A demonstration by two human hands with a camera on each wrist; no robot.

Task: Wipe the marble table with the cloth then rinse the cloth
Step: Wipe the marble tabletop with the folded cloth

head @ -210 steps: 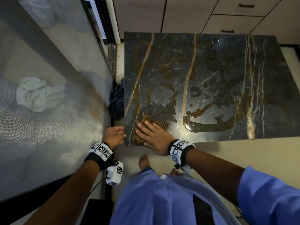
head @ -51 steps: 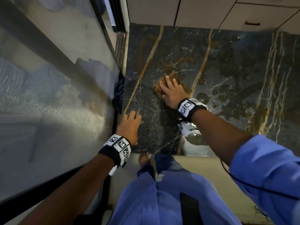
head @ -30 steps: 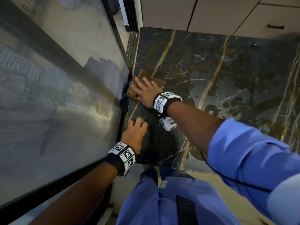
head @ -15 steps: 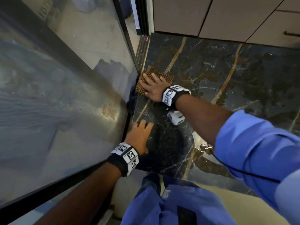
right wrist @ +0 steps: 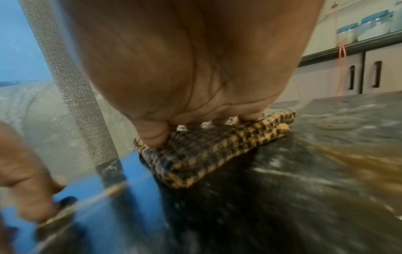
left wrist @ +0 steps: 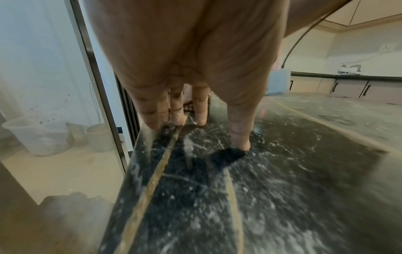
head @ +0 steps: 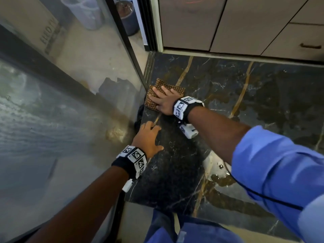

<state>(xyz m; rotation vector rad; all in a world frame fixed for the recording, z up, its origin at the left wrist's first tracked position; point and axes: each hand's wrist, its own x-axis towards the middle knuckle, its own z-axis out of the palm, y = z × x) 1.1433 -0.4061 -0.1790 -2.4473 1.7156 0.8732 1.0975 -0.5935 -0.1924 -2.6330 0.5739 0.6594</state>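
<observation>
A folded brown checked cloth [head: 156,92] [right wrist: 208,154] lies on the dark marble table [head: 254,102] at its far left edge, beside the glass door. My right hand [head: 162,100] [right wrist: 195,123] presses flat on the cloth with straight fingers. Nearer to me, my left hand [head: 149,135] [left wrist: 195,123] rests open on the marble by the left edge, its fingertips touching the stone and holding nothing. Brown smears and a wet patch [head: 219,174] show on the marble under my right forearm.
A glass sliding door [head: 78,85] with a dark frame runs along the table's left side. Beige cabinets [head: 245,23] stand right behind the table. A dark cloth [head: 140,114] sits in the gap by the door. Buckets [left wrist: 39,135] stand beyond the glass.
My right hand has slid the cloth from the table's near left corner up and along the left edge toward the far left corner. My left hand moved onto the marble and stays planted.
</observation>
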